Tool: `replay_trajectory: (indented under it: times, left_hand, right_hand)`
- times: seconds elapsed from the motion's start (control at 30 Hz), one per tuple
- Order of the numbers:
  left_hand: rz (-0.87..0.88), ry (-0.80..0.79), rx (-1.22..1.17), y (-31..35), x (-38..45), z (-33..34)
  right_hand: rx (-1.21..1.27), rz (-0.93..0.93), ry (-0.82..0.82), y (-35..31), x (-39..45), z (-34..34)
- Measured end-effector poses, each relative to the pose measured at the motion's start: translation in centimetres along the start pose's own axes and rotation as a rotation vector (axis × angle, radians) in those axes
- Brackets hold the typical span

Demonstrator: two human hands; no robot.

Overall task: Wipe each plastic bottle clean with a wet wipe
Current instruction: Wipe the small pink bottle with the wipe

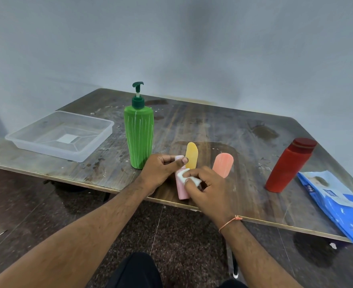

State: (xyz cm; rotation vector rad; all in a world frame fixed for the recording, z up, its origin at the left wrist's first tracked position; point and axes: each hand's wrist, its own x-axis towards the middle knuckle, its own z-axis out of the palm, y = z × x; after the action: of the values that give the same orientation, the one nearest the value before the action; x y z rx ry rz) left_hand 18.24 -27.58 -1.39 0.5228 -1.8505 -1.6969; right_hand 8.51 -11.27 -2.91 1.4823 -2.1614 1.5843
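My left hand [161, 170] grips the top of a small pink bottle [181, 189] that stands near the table's front edge. My right hand [207, 189] pinches a white wet wipe [184, 176] against the bottle's side. Just behind stand a yellow bottle [191, 155] and an orange-pink bottle [223, 164]. A tall green pump bottle [138, 136] stands to the left of them. A red bottle [288, 166] stands far to the right.
A clear plastic tray [101, 134] sits at the table's left. A blue wet-wipe pack [335, 202] lies at the right and hangs over the front edge. The worn wooden table [223, 125] meets a wall behind it. Dark floor lies below.
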Motion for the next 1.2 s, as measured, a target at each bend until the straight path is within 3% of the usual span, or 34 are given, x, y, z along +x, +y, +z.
replay_trajectory:
  times: [0.27,0.43,0.63,0.8,1.0,1.2]
  left_hand:
    - [-0.012,0.006,0.026,-0.01,0.07,0.19]
    - [-0.015,0.048,0.034,0.12,0.02,0.56]
    - [-0.01,0.035,0.059,0.17,0.06,0.53]
    - [0.0,0.027,0.053,-0.02,0.18,0.32]
    - [-0.022,0.023,0.02,0.1,0.06,0.32]
    - [-0.013,0.007,0.002,0.1,0.17,0.25]
  right_hand:
    - [0.055,-0.04,-0.161,-0.12,-0.21,-0.22]
    - [0.029,-0.004,-0.024,0.0,0.03,-0.12]
    - [0.09,-0.03,-0.157,-0.17,-0.15,-0.4]
    - [0.064,0.042,0.005,0.18,0.12,-0.24]
    - [0.067,-0.032,-0.161,-0.27,-0.23,-0.58]
    - [0.003,0.003,-0.069,-0.26,-0.1,-0.39]
